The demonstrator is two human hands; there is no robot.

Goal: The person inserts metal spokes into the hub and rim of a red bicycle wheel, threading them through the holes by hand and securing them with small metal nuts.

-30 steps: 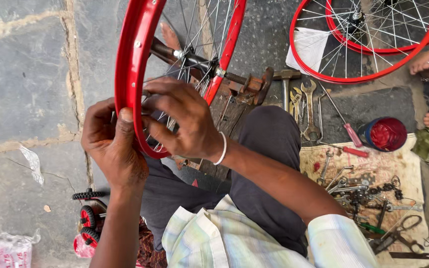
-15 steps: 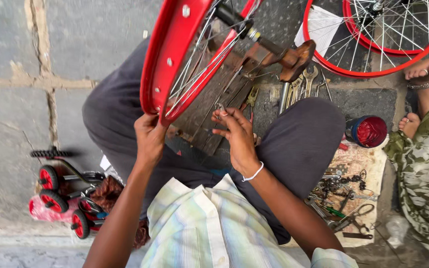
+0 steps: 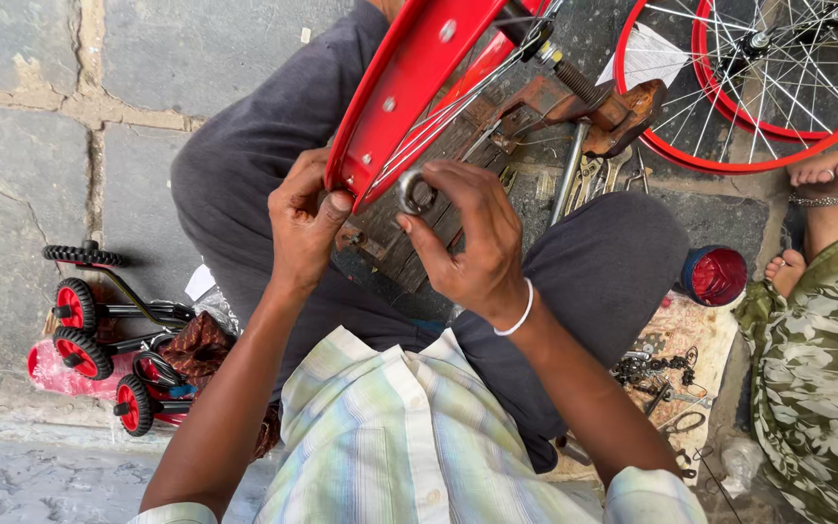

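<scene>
A red bicycle wheel rim (image 3: 409,73) with silver spokes stands tilted above my lap. My left hand (image 3: 305,218) grips its lower edge, thumb pressed on the red rim. My right hand (image 3: 467,238) holds a small round metal spoke tool (image 3: 415,192) between thumb and fingers, right beside the rim's lower end. The wheel's axle (image 3: 563,66) sticks out towards a rusty metal stand (image 3: 623,112). A white band sits on my right wrist.
Two more red spoked wheels (image 3: 720,155) lie at the top right. Spanners (image 3: 582,175) rest by my knee, a red tin (image 3: 715,275) and loose metal parts (image 3: 652,369) at my right. Small red-and-black training wheels (image 3: 84,330) lie left. Another person's bare feet (image 3: 817,184) and patterned garment are at the right.
The camera view has shifted, so the rim appears higher and further right. My right hand has come up to the rim's lower end with the round tool. My left hand still grips the rim.
</scene>
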